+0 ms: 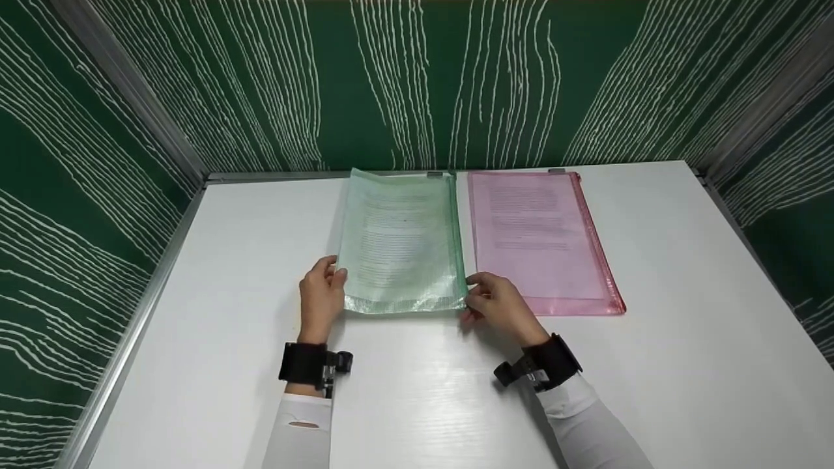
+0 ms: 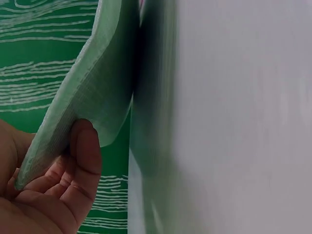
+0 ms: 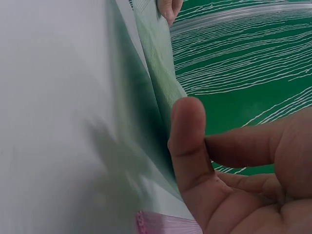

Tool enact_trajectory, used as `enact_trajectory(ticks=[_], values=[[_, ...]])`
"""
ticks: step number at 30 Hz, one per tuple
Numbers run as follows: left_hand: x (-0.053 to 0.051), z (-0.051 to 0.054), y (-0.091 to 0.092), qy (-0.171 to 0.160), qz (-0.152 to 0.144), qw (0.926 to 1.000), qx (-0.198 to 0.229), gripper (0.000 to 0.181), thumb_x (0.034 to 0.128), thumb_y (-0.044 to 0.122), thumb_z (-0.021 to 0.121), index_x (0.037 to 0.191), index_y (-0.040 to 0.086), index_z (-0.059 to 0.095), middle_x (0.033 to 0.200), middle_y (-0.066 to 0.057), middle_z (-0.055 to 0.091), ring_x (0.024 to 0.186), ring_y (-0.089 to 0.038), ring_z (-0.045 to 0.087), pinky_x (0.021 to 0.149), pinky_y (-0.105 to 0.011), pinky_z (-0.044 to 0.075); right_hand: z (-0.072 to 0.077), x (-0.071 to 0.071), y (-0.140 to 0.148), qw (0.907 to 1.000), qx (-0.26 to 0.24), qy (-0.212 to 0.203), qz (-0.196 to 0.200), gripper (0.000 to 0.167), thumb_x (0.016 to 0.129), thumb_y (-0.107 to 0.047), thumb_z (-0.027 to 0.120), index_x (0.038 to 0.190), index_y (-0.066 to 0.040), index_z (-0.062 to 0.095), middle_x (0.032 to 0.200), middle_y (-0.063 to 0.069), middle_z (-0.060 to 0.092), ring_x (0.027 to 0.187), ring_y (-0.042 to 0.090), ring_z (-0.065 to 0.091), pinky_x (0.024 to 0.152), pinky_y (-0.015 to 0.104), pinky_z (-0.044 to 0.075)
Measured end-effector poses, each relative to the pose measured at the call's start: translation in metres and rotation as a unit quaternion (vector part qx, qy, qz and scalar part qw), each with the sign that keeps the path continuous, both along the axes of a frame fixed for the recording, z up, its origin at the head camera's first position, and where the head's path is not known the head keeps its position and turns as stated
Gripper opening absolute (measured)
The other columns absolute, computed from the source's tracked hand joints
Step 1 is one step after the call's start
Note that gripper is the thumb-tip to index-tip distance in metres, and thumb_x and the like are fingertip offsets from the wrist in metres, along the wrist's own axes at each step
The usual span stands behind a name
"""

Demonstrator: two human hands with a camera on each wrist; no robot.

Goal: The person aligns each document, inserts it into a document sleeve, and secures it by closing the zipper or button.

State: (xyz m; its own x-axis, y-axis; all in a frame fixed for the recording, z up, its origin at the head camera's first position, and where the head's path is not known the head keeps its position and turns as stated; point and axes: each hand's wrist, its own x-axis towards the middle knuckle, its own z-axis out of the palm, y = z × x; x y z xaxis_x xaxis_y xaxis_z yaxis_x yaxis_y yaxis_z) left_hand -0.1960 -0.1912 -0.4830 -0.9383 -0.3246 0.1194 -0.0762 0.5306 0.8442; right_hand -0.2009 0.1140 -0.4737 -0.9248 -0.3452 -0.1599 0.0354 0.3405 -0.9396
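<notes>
A translucent green zip folder [image 1: 404, 247] with a printed sheet inside is held at its two sides, its near part lifted off the white table. My left hand [image 1: 321, 296] pinches the left edge; in the left wrist view the fingers [image 2: 85, 161] curl around the folder's rim [image 2: 73, 92]. My right hand [image 1: 498, 303] grips the folder near its lower right corner, by the dark green zip edge. In the right wrist view a finger [image 3: 188, 126] lies against the green folder [image 3: 158, 63], which hangs above its shadow.
A pink zip folder [image 1: 544, 247] with a printed sheet lies flat to the right, its near left part close to my right hand. The white table [image 1: 404, 397] ends at a metal rail, with green white-lined walls [image 1: 443, 85] behind and at the sides.
</notes>
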Motion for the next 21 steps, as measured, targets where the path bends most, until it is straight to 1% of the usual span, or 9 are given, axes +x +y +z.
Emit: enact_trajectory(ticks=[3,5,6,7,9,12,16,21], values=[[-0.0006,0.0003,0.0006,-0.027,-0.005,0.9996,-0.008,0.036,0.0904,0.009,0.055,0.125,-0.001,0.052,0.098,-0.015,0.062,0.085,-0.023,0.06,0.072,-0.035,0.049,-0.001,0.0002,-0.0004,1.0,-0.001,0.006,0.001,0.035,0.087,0.002,0.053,0.121,0.008,0.048,0.088,0.02,0.061,0.071,0.028,0.066,0.066,0.034,0.054],[-0.0006,0.0002,0.0005,-0.045,-0.009,0.9989,-0.013,0.038,0.0908,0.008,0.053,0.127,-0.002,0.049,0.1,-0.015,0.061,0.087,-0.024,0.059,0.073,-0.035,0.048,-0.002,0.0,-0.0007,1.0,-0.001,0.003,-0.003,0.035,0.087,0.002,0.053,0.121,0.008,0.049,0.089,0.02,0.062,0.072,0.028,0.067,0.068,0.034,0.054],[-0.0007,0.0004,0.0005,-0.053,-0.011,0.9984,-0.013,0.039,0.0909,0.008,0.053,0.129,-0.002,0.048,0.102,-0.016,0.06,0.088,-0.024,0.059,0.074,-0.035,0.048,-0.0051,-0.0011,-0.0003,1.0,0.001,0.002,-0.005,0.034,0.086,0.001,0.054,0.12,0.007,0.05,0.088,0.018,0.062,0.072,0.026,0.067,0.068,0.033,0.054],[-0.0008,0.0005,0.0004,-0.062,-0.013,0.9979,-0.014,0.04,0.0911,0.008,0.052,0.13,-0.002,0.047,0.104,-0.017,0.059,0.09,-0.025,0.059,0.075,-0.035,0.048,-0.0053,-0.0012,-0.0004,1.0,0.005,0.0,-0.006,0.034,0.086,0.0,0.054,0.119,0.006,0.05,0.087,0.016,0.063,0.072,0.024,0.067,0.069,0.032,0.054],[-0.0013,0.0008,0.0004,-0.079,-0.017,0.9966,-0.016,0.042,0.0916,0.009,0.051,0.132,-0.003,0.044,0.108,-0.018,0.058,0.093,-0.025,0.058,0.078,-0.036,0.048,-0.0053,-0.0013,0.0002,0.9999,0.012,-0.009,-0.005,0.032,0.087,-0.003,0.054,0.118,0.005,0.051,0.085,0.014,0.065,0.072,0.024,0.068,0.071,0.031,0.052],[-0.0021,0.0014,0.0005,-0.101,-0.023,0.9945,-0.016,0.046,0.0925,0.012,0.049,0.135,-0.005,0.038,0.113,-0.02,0.057,0.097,-0.025,0.059,0.081,-0.038,0.048,-0.0042,-0.0013,0.0012,0.9996,0.016,-0.025,0.0,0.029,0.088,-0.007,0.053,0.115,0.005,0.053,0.082,0.014,0.067,0.071,0.025,0.068,0.072,0.03,0.051],[-0.002,0.0028,0.0004,-0.118,-0.025,0.9923,-0.029,0.05,0.0923,0.013,0.049,0.136,-0.006,0.035,0.116,-0.022,0.056,0.101,-0.028,0.059,0.084,-0.04,0.048,-0.0029,-0.0018,0.0027,0.9992,0.008,-0.039,0.008,0.027,0.089,-0.009,0.053,0.11,0.008,0.055,0.083,0.019,0.066,0.071,0.029,0.068,0.07,0.032,0.052],[-0.001,0.0054,0.0006,-0.136,-0.025,0.9889,-0.054,0.051,0.09,0.013,0.052,0.133,-0.009,0.037,0.117,-0.025,0.052,0.111,-0.035,0.052,0.09,-0.045,0.044,-0.0021,-0.0031,0.006,0.9984,0.008,-0.05,0.024,0.028,0.09,-0.011,0.054,0.11,0.01,0.054,0.09,0.023,0.064,0.072,0.031,0.067,0.068,0.037,0.054]])
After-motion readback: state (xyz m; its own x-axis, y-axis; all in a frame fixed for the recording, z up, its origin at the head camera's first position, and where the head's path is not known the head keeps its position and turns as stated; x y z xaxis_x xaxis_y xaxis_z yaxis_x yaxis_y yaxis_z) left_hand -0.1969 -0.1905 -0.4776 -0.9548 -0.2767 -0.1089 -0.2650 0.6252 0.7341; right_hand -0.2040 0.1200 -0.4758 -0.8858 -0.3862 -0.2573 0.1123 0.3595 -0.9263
